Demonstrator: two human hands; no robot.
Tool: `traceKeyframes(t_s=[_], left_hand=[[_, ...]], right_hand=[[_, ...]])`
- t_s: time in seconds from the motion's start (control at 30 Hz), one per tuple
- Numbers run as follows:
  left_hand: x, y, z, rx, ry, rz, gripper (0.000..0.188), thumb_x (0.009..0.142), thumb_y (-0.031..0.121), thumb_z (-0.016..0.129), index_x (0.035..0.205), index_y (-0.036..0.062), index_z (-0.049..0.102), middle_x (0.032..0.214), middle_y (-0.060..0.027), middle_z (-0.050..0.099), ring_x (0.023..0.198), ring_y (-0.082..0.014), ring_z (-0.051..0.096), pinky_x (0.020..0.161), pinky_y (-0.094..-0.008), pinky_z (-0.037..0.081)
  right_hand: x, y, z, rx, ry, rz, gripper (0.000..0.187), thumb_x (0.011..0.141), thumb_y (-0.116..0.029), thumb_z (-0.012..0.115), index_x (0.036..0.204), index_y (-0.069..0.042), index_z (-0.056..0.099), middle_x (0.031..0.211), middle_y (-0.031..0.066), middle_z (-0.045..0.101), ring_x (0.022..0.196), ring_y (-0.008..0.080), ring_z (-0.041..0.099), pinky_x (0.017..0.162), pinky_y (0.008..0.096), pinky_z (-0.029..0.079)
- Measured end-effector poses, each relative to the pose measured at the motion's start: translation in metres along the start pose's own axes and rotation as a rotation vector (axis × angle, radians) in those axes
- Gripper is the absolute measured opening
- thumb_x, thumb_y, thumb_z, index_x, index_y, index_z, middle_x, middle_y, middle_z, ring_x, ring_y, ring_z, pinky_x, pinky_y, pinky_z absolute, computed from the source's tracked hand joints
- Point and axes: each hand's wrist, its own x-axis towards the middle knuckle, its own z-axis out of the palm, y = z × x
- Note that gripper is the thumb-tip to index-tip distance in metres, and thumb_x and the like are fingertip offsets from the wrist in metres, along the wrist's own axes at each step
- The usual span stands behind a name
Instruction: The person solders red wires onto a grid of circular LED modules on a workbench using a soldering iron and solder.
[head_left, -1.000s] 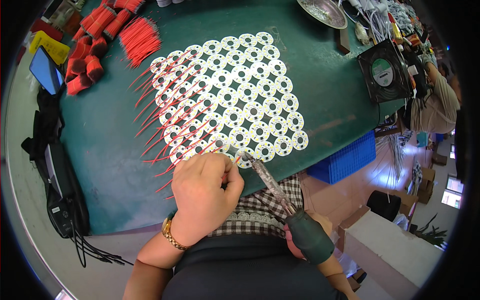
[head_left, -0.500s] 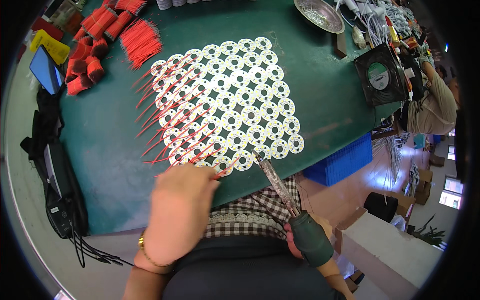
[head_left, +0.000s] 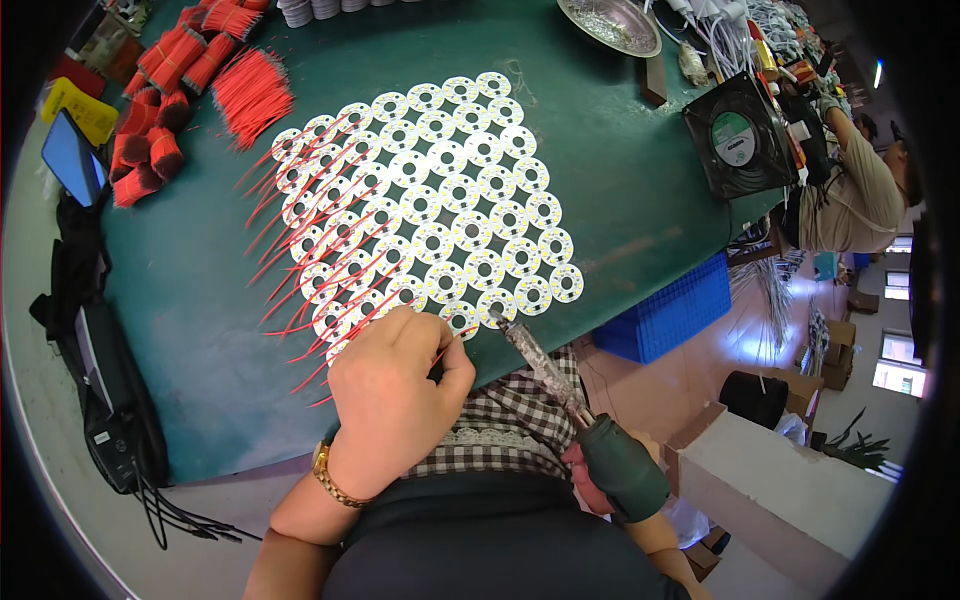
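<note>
Round white LED boards (head_left: 472, 230) with centre holes lie in close rows on the green table. Thin red wires (head_left: 330, 225) lie across the boards on the left side. My left hand (head_left: 400, 385) is over the near edge of the rows, thumb and forefinger pinched on a short red wire (head_left: 440, 356). Its other fingers are curled and partly hidden. My right hand (head_left: 588, 482) grips a soldering iron (head_left: 545, 370) by its dark green handle. The iron's tip is at a board in the near row, right of my left hand; contact is hard to tell.
Bundles of red wires (head_left: 150, 125) and a loose pile (head_left: 252, 95) lie at the far left, near a phone (head_left: 74, 157). A metal dish (head_left: 615, 25) and a black fan (head_left: 738, 138) stand far right. A blue crate (head_left: 665, 310) sits beyond the table's right edge.
My left hand has moved right, and its pinched thumb and forefinger now show beside the near boards. The whole scene has shifted slightly left in view. The iron stays in my right hand.
</note>
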Motion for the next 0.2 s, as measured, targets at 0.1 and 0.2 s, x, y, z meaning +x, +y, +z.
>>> traceKeyframes(t_s=[0.1, 0.2], left_hand=[[0.000, -0.002, 0.000, -0.041, -0.013, 0.000, 0.018, 0.070, 0.003, 0.075, 0.069, 0.0087, 0.058, 0.062, -0.0030, 0.051, 0.050, -0.0197, 0.052, 0.045, -0.0328, 0.038], [0.000, -0.001, -0.004, -0.062, -0.043, -0.035, 0.018, 0.070, 0.004, 0.075, 0.069, 0.0091, 0.057, 0.063, -0.0032, 0.052, 0.050, -0.0191, 0.052, 0.045, -0.0326, 0.038]], right_hand=[[-0.005, 0.004, 0.002, -0.058, 0.001, -0.120, 0.021, 0.083, -0.004, 0.064, 0.103, -0.002, 0.063, 0.089, 0.0106, 0.068, 0.079, 0.0211, 0.068, 0.068, 0.0307, 0.054], [0.007, -0.007, -0.010, -0.162, -0.027, -0.221, 0.030, 0.084, -0.008, 0.065, 0.113, -0.004, 0.064, 0.096, 0.0096, 0.072, 0.081, 0.0256, 0.070, 0.070, 0.0312, 0.057]])
